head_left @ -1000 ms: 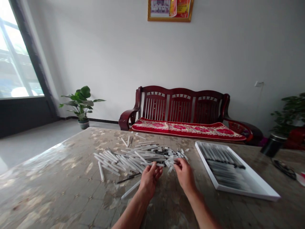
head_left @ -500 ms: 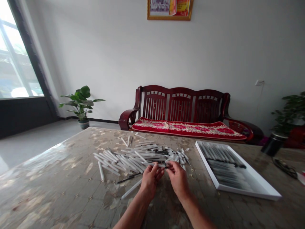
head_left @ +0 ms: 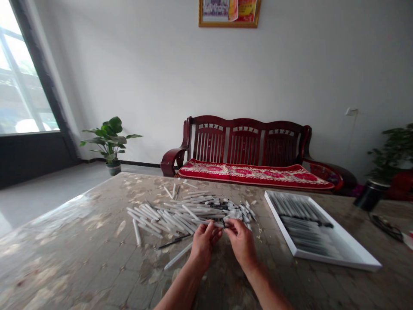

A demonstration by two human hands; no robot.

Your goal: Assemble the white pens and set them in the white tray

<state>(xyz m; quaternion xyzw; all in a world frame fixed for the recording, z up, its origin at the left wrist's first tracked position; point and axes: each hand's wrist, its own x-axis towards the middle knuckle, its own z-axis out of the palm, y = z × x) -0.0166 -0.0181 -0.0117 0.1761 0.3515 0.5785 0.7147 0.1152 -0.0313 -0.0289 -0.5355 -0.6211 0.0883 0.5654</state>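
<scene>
Left hand [head_left: 203, 244], right hand [head_left: 241, 244] — fingertips [head_left: 210, 224] pinching a white tube [head_left: 203, 222], loose tubes [head_left: 167, 217] beside, print unreadable

Daylight from the left window [head_left: 22, 73] glares, edges warped

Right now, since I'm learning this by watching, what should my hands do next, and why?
Probably lift the tube your left hand seems to pinch clear of the pile and lay it in the tray, in line with the rows there. Your right hand is close beside it, and the tray's contents lie ordered while the pile is loose.
</scene>
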